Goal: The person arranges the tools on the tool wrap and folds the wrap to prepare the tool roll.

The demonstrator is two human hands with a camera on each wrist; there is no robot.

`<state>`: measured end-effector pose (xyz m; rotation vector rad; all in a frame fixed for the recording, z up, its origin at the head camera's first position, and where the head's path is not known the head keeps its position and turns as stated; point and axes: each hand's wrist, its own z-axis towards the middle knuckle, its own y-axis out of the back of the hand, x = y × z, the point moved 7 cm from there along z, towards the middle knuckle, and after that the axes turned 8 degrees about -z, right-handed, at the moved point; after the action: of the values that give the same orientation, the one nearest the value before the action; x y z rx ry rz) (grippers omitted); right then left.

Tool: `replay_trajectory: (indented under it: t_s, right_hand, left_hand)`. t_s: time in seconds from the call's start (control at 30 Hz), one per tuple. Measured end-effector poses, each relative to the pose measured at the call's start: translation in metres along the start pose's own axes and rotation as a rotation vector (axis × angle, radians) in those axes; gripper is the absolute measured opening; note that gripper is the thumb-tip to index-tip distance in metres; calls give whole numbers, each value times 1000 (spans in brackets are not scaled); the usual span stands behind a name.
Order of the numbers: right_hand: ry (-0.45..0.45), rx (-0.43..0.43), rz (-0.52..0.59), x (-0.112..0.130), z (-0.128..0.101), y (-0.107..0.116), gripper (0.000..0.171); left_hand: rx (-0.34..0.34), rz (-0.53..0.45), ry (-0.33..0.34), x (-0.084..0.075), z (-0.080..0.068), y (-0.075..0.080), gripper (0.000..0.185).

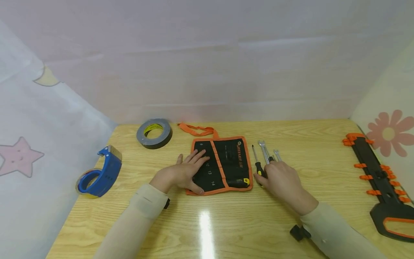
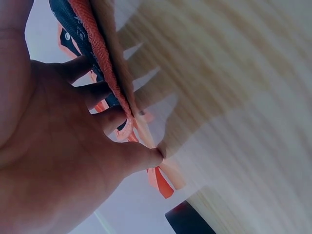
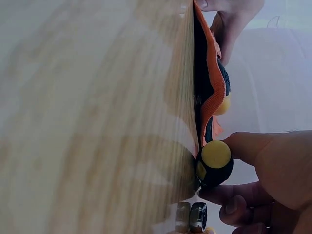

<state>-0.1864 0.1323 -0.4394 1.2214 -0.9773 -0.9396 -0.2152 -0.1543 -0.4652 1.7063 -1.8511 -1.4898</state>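
A black tool pouch (image 1: 234, 160) with orange edging and printed sizes lies flat on the wooden table. My left hand (image 1: 185, 172) rests on its left part with fingers spread, thumb at the lower edge. A yellow-and-black end (image 1: 247, 181) sticks out at the pouch's lower right. Just right of the pouch, my right hand (image 1: 284, 183) pinches the black-and-yellow handle of a screwdriver (image 3: 216, 161) between thumb and index finger; its shaft points away from me. Beside it lie a larger wrench (image 1: 262, 148) and a small wrench (image 1: 277, 154), their lower parts hidden by the right hand.
An orange strap (image 1: 194, 128) trails from the pouch's top. Behind on the left lies a grey tape roll (image 1: 166, 138); a blue tape dispenser (image 1: 110, 172) stands at the left edge. A black holder with orange clips (image 1: 372, 163) lies along the right edge. Cloth-like walls (image 1: 226, 72) border the table.
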Motion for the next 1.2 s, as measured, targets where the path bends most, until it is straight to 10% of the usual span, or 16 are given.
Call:
replay_trajectory:
  t_s: [0.6,1.2]
  right_hand:
    - [-131,88,228,-28,-2,21,32]
    - [40,40,367,-29,-6,33,19]
  left_hand:
    - [5,10,2,-3,1,0,124]
    - [1,13,6,0,-1,1,124]
